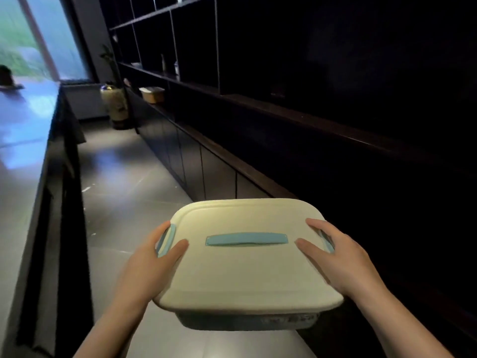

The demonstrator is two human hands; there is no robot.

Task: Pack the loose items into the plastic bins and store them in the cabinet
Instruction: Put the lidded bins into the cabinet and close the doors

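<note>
I carry a plastic bin (247, 275) in front of me above the floor. It has a cream lid with a light blue handle (246, 239) across the top and blue side latches. My left hand (154, 262) grips the bin's left side, thumb on the lid, fingers curled round the left latch. My right hand (340, 257) grips the right side the same way, over the right latch. The bin's clear lower body shows under the lid; its contents are too dim to make out. The dark cabinet (211, 174) with low doors runs along the right.
Dark open shelving (193, 47) rises above the cabinet's ledge, holding a small cream box (152, 94) and a few small items. A pale vase (114, 107) stands on the floor at the far end. A long counter (23, 151) runs along the left. Grey tiled floor (124, 182) lies between.
</note>
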